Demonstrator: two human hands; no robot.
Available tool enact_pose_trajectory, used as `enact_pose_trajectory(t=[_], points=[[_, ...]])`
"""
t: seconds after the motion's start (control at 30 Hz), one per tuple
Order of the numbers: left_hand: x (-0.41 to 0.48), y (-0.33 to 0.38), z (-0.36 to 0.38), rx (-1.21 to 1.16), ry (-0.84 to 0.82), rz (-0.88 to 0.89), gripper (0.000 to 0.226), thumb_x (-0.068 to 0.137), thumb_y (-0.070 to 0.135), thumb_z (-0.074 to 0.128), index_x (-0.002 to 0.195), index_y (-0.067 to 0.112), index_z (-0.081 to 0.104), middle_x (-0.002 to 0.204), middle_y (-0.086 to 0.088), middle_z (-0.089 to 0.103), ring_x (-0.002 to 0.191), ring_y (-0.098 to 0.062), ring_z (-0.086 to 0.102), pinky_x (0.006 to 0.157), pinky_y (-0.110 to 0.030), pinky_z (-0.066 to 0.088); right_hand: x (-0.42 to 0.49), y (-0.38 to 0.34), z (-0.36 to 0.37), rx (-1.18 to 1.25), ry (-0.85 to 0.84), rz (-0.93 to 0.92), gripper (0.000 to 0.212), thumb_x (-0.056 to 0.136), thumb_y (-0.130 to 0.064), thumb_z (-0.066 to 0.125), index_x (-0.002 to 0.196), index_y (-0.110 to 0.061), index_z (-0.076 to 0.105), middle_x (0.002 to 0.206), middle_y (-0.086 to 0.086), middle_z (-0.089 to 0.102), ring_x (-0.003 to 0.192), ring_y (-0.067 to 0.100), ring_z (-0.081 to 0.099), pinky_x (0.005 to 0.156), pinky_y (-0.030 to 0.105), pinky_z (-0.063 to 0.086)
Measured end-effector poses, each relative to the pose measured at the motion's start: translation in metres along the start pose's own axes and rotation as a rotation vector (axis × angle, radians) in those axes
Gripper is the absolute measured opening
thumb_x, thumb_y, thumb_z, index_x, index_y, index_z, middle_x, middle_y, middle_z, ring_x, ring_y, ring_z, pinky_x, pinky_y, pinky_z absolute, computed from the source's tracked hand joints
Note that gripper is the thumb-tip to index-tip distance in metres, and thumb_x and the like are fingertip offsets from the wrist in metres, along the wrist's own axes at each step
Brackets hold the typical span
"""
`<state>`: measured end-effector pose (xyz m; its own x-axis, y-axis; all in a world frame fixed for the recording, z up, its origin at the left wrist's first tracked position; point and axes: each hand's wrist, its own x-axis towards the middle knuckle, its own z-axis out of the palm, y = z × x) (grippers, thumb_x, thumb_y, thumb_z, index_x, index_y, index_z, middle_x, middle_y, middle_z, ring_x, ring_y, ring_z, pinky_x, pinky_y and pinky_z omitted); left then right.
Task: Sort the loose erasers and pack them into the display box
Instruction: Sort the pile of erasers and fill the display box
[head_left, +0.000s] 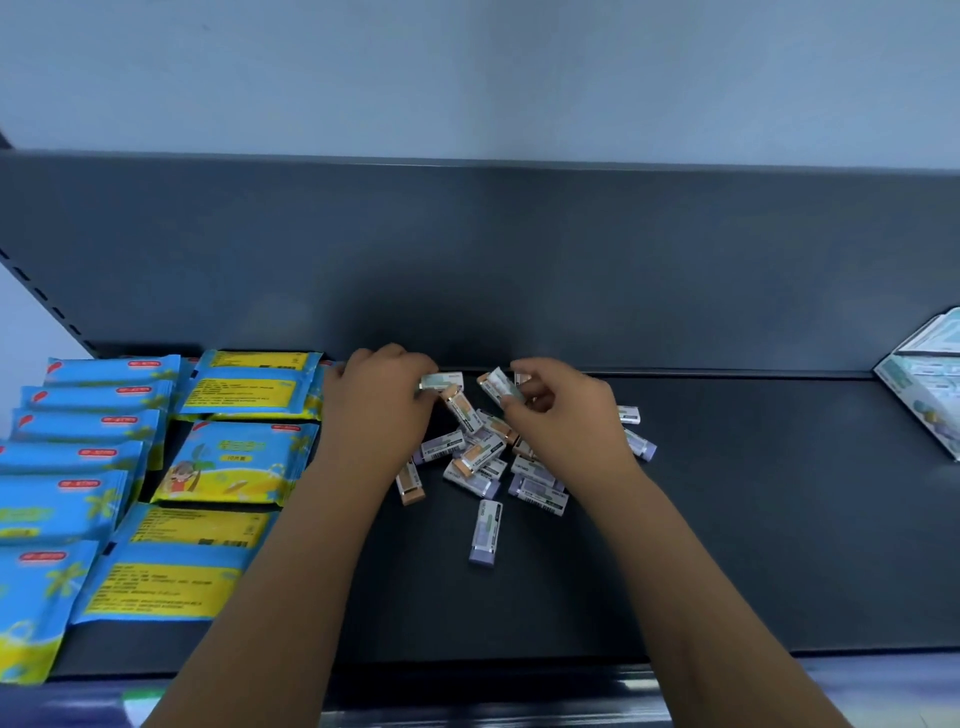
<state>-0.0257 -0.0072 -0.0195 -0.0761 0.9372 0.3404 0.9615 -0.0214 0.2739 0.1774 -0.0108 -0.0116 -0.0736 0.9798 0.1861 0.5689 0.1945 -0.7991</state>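
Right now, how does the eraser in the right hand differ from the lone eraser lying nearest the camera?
The held eraser is pinched by the right hand; the lone eraser lies free on the shelf. The held eraser's end looks peach, the lone eraser's purple. The held eraser tilts diagonally; the lone eraser points away. Both wear white printed sleeves.

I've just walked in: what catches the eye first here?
Two hands work at a heap of erasers in the middle of the shelf: the left hand pinches one, the right hand another. Blue-and-yellow packets crowd its left side, and a pale box sits at the far right edge.
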Motion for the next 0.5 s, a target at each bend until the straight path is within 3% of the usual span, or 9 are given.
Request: enact_pose_trajectory(t=[0.07,0.13,0.33,0.5], points=[[-0.004,-0.001,-0.006,-0.043,0.020,0.011,0.018,0.085,0.026,0.068,0.102,0.027,0.073,0.096,0.001,0.067,0.094,-0.030,0.057,0.079,-0.043,0.049,-0.004,0.001,-0.003,0.056,-0.015,0.018,0.055,0.085,-0.019,0.070,0.134,-0.040,0.056,0.082,-0.011,0.062,0.071,0.005,0.060,0.069,0.025,0.056],[-0.010,-0.001,-0.008,-0.095,0.040,0.009,0.021,0.084,0.022,0.071,0.105,0.023,0.074,0.099,-0.001,0.069,0.093,-0.031,0.058,0.076,-0.042,0.050,-0.008,0.001,-0.008,0.066,-0.031,0.041,0.061,0.086,-0.016,0.065,0.136,-0.046,0.051,0.075,-0.006,0.059,0.061,0.009,0.057,0.060,0.026,0.055],[-0.027,-0.001,-0.004,-0.190,0.026,-0.027,0.026,0.087,0.025,0.070,0.113,0.023,0.071,0.105,0.001,0.070,0.093,-0.026,0.061,0.078,-0.043,0.053,-0.006,0.006,-0.012,-0.203,-0.101,0.074,0.014,0.085,-0.022,0.067,0.097,-0.029,0.071,0.073,-0.008,0.063,0.056,0.013,0.066,0.059,0.037,0.059],[-0.037,0.008,-0.002,-0.271,-0.003,-0.036,0.023,0.087,0.024,0.072,0.110,0.024,0.073,0.104,0.004,0.069,0.100,-0.023,0.057,0.082,-0.040,0.051,-0.006,0.011,-0.017,-0.427,-0.096,0.007,0.019,0.087,-0.036,0.065,0.088,-0.018,0.072,0.079,0.000,0.063,0.067,0.016,0.061,0.064,0.035,0.055]])
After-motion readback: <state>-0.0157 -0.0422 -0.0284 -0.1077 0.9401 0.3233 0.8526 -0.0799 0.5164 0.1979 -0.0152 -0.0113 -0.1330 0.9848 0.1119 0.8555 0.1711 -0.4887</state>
